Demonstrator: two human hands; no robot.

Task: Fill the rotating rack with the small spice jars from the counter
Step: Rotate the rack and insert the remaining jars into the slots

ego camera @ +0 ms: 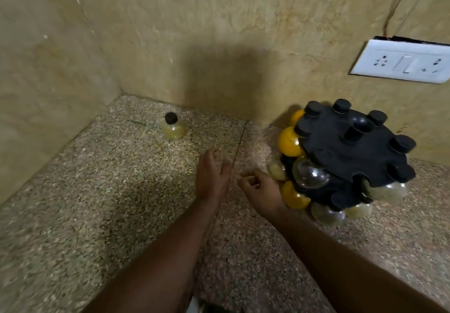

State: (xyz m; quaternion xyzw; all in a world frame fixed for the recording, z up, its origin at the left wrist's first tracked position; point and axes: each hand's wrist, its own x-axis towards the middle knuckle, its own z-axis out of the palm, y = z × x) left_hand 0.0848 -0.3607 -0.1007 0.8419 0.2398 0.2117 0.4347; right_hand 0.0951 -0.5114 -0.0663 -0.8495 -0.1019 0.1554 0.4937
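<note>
While my left hand (211,176) hovers spread over the tabletop (97,203), one jar (172,126) stands alone near the back corner, well beyond its fingertips. My right hand (261,191), loosely curled and holding nothing, sits just beside the rack (350,152), already crowded with jars.

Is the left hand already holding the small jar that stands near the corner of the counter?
No, the left hand is open and empty above the counter, and the small jar stands apart from it near the corner.
</note>
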